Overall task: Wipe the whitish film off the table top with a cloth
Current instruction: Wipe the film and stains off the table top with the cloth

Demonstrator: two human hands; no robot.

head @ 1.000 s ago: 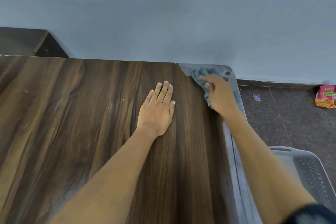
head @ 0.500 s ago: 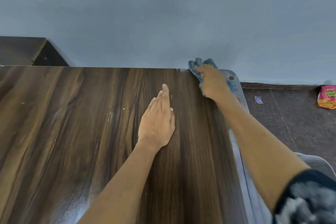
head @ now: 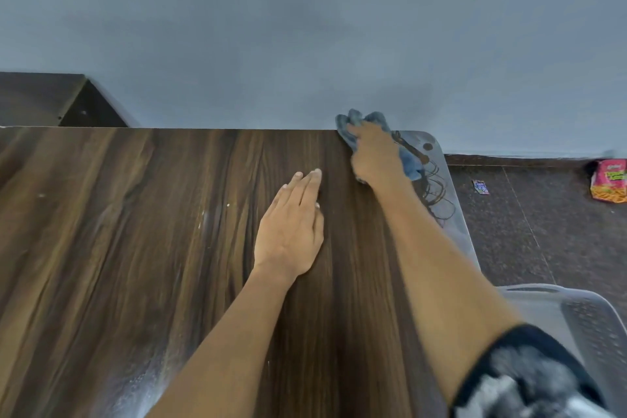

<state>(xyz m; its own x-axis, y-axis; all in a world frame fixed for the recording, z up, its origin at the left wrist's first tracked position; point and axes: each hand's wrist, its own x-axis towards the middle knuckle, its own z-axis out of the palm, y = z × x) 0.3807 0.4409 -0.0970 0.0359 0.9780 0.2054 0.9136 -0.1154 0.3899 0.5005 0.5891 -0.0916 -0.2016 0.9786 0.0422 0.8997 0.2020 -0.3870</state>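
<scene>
While your right hand point(head: 375, 154) bunched the blue cloth point(head: 368, 122) at the far right corner, fingers curled round it, the whitish film point(head: 142, 387) lay near and left; left hand point(head: 291, 227) rested flat, fingers together, on the surface point(head: 118, 214).

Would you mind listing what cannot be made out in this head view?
- Cloth: mostly hidden under the right hand.
- Film under that hand: hidden, so wiped or not is unclear.
- Table: left and near edges cut off by the frame.
- Basket: cut off at the right, behind the arm.
- Snack packet: print too small to read.
</scene>
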